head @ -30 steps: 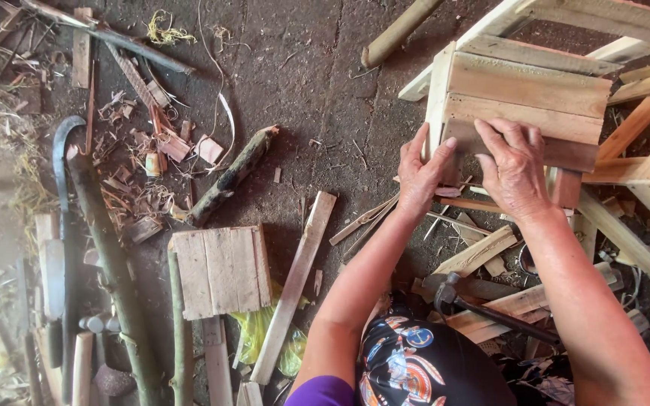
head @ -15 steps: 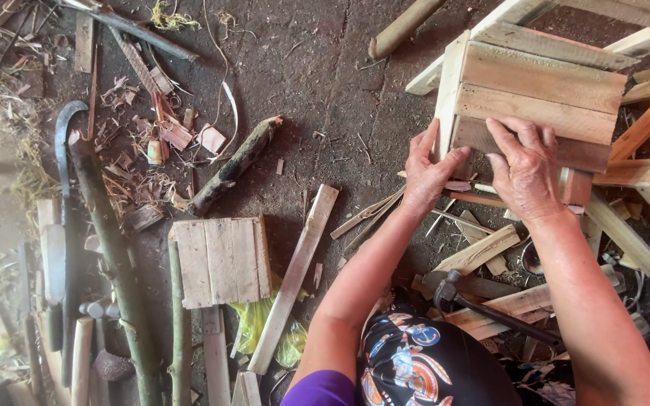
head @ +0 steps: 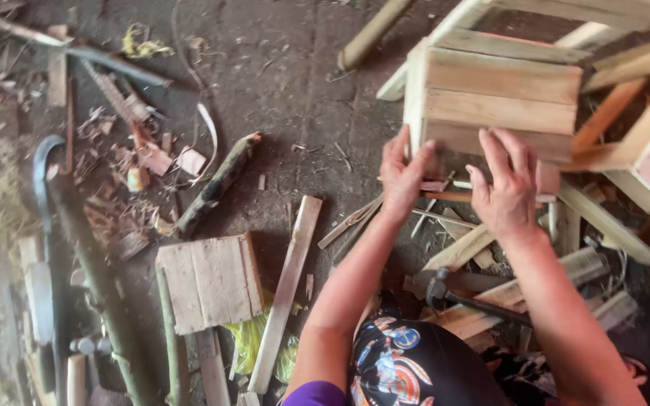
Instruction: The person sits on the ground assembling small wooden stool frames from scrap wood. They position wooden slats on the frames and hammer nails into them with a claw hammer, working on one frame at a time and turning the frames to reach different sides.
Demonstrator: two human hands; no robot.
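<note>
both hands, the left hand point(head: 402, 174) and right hand point(head: 507, 186), press with fingers spread, clamped on nothing, against the lowest slat of the wooden crate point(head: 498, 98) on the dirt floor, which looks stiff, rough, fairly light, best gripped by its corner posts.

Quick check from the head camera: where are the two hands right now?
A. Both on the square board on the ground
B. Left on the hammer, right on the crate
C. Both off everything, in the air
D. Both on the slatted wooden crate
D: the left hand and the right hand both press against the lower slat of the slatted wooden crate; the hammer lies untouched on the ground.
</note>
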